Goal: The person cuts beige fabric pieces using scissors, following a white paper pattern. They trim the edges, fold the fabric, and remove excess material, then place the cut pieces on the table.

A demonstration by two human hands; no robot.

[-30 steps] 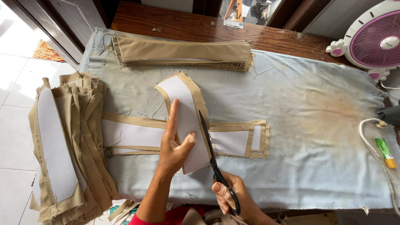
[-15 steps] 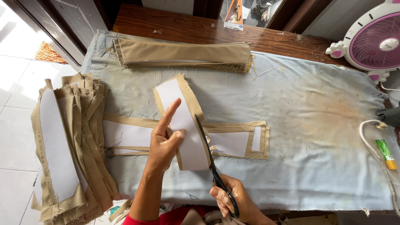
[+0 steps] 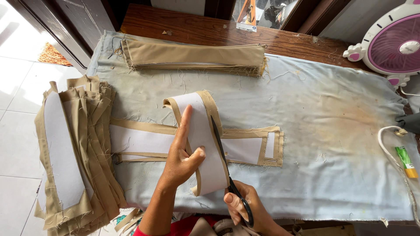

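Observation:
My left hand (image 3: pixel 181 158) presses and pinches a curved khaki fabric piece with white interfacing (image 3: pixel 202 131), index finger stretched along it. My right hand (image 3: pixel 241 206) grips black-handled scissors (image 3: pixel 227 172) whose blades run along the piece's right edge. Beneath it lies a flat stack of similar khaki strips with white interfacing (image 3: pixel 245 149) on the pale blue cloth-covered table (image 3: pixel 332 144).
A pile of cut khaki pieces (image 3: pixel 74 148) hangs over the table's left end. Folded khaki strips (image 3: pixel 194 56) lie at the back. A pink and white fan (image 3: pixel 391 41) stands at the far right, with a white cord (image 3: pixel 389 146) and a green and yellow tube (image 3: pixel 405 161).
My left hand has shifted its hold on the curved piece, index finger now lying straight up along it. The scissors have advanced a little along the right edge.

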